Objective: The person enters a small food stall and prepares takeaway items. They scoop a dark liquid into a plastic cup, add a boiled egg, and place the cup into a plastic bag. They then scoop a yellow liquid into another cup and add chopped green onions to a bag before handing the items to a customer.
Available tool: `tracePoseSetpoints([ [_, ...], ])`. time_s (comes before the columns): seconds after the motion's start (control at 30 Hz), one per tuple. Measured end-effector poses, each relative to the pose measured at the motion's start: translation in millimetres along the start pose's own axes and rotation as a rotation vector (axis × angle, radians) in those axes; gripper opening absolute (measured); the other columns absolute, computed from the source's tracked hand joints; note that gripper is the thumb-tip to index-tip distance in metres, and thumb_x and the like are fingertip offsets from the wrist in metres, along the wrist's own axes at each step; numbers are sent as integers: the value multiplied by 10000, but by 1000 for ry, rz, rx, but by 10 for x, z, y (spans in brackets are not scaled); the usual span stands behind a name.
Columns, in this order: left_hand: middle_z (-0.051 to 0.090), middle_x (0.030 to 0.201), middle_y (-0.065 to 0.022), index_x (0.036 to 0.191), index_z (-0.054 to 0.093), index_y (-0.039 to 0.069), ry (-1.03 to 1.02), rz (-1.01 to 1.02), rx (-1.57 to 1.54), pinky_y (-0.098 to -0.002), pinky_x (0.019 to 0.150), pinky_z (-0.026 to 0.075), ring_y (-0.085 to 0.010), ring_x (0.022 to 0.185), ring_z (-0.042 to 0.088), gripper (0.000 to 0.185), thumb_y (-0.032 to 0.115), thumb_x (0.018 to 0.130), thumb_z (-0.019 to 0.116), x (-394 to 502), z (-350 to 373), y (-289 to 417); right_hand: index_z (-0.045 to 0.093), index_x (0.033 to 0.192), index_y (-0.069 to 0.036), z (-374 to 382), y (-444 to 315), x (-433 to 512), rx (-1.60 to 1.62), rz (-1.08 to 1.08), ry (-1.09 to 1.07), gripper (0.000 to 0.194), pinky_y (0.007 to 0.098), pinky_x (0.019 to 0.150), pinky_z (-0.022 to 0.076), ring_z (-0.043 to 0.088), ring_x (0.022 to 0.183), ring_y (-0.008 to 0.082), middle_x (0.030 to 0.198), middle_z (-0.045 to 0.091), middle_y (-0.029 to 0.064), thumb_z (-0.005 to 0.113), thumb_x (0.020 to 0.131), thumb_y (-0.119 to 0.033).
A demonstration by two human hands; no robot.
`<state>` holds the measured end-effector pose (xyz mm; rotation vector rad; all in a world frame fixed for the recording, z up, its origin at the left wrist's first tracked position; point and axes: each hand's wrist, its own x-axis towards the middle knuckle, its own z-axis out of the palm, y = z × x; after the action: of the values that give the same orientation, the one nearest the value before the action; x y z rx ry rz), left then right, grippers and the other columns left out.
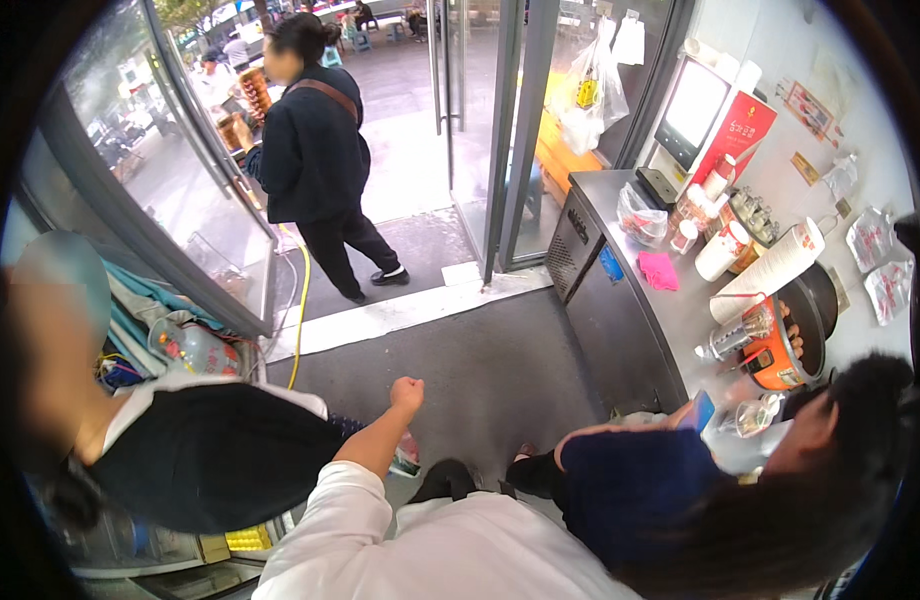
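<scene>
My left hand (408, 393) is held out in front of me with its fingers curled into a fist, and nothing shows in it. It hangs over the dark floor (475, 367), touching nothing. My right hand is out of view. Before me lies an open doorway with a pale stone threshold (392, 313). A yellow hose or cable (304, 300) runs across it. A person in dark clothes (310, 150) stands just outside, one hand raised near stacked brown items.
At my left stands a person in a black apron (219, 457); at my right, a person in dark blue (640, 465) holds a phone (698, 411). A metal counter (625, 262) bears stacked paper cups (767, 270), a pink cloth (658, 271) and an orange cooker (775, 352). Glass doors flank the doorway.
</scene>
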<state>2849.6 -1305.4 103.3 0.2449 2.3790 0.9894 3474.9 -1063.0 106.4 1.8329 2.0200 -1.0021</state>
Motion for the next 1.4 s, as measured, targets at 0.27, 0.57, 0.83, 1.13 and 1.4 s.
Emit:
tracePoseSetpoints([
  [0.27, 742, 925, -215, 859, 776, 49, -244, 22, 177, -472, 836, 566, -389, 888, 722, 287, 323, 849, 692, 1498, 401, 314, 711, 993, -135, -1243, -1458, 626, 149, 207, 298, 294, 427, 738, 570, 708, 900, 289, 966, 736, 85, 574, 923, -386],
  [0.57, 741, 922, -186, 889, 768, 63, -353, 184, 154, -458, 839, 560, -364, 910, 718, 288, 334, 872, 675, 3335, -93, 1869, 702, 1001, -98, -868, -2908, 1287, 43, 353, 128, 275, 411, 711, 572, 710, 870, 282, 944, 734, 103, 594, 925, -339],
  [0.83, 753, 1004, -171, 924, 789, 99, -339, 42, 345, -482, 875, 564, -370, 965, 716, 318, 348, 880, 596, 4631, -345, 1717, 694, 1008, -65, 73, -4683, 2845, -230, -238, -249, 259, 397, 686, 573, 713, 844, 277, 925, 732, 118, 612, 928, -297],
  [1.13, 753, 1070, -182, 1006, 790, 51, -763, 16, 999, -474, 798, 592, -376, 957, 738, 249, 191, 872, 634, 4515, -810, 941, 657, 1074, -10, -660, -6983, 4673, 632, 170, -417, 259, 360, 579, 573, 709, 730, 255, 836, 693, 153, 510, 1027, -218],
  [1.4, 743, 1113, -190, 1027, 786, 56, -530, -498, 498, -478, 889, 572, -370, 1070, 709, 272, 177, 796, 709, 4752, -413, 1193, 663, 1042, -7, -975, -7853, 5612, -157, -485, -523, 233, 383, 605, 586, 701, 716, 257, 718, 627, 131, 528, 1000, -192],
])
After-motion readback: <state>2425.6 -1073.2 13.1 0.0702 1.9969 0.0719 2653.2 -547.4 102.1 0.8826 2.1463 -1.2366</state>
